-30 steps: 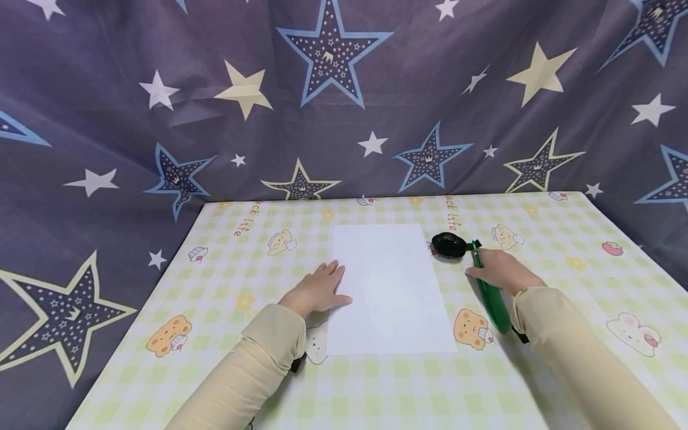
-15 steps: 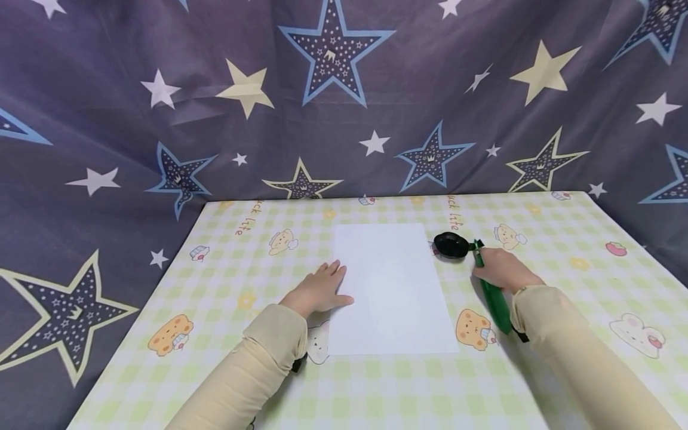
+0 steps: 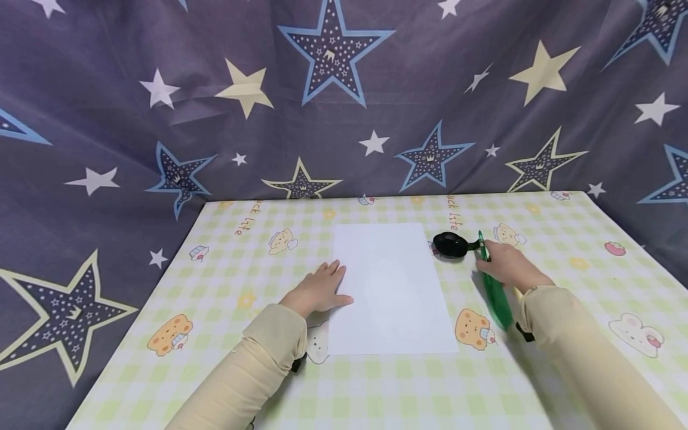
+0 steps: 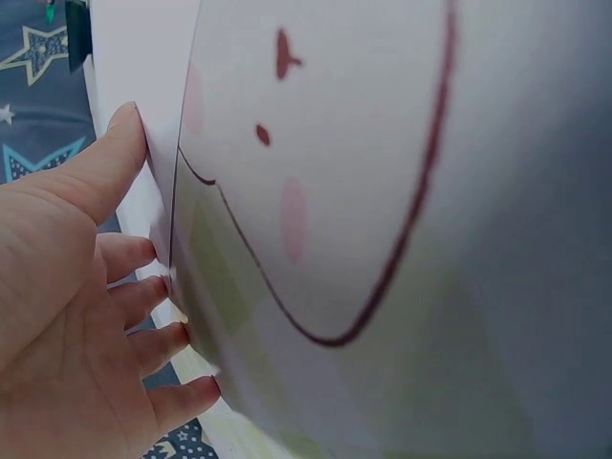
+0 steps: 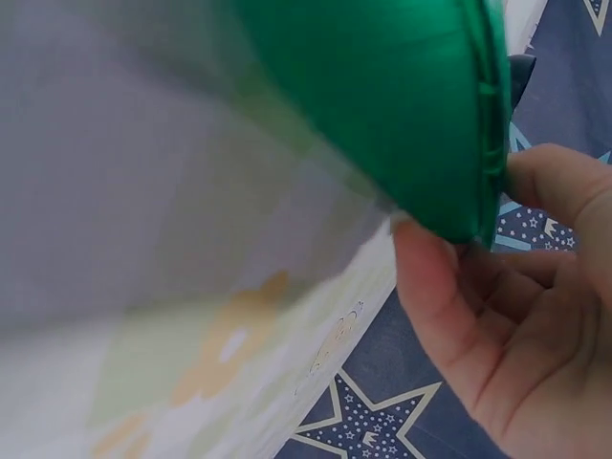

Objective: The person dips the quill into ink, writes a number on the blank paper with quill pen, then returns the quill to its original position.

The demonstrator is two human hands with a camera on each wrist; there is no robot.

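A blank white sheet of paper (image 3: 392,292) lies flat on the table. At its left edge rests my left hand (image 3: 317,289), fingers spread and thumb over the sheet. To the right of the paper, my right hand (image 3: 507,266) pinches a long, glossy green piece (image 3: 497,301) between thumb and fingertip. In the right wrist view the green piece (image 5: 382,105) is broad and rounded, with a ridged edge. A rounded black object with a short stem (image 3: 450,245) lies beside the paper, its stem end meeting the green piece in the head view.
The table is covered by a green-and-white checked cloth (image 3: 376,394) printed with cartoon figures. A dark star-patterned curtain (image 3: 333,137) hangs behind the table's back edge and round its sides. Small black parts show under both wrists.
My right hand has shifted slightly right. The green piece has turned in its hold, so its upper tip now reaches farther toward the back. My left hand, the paper and the black object stay in place.
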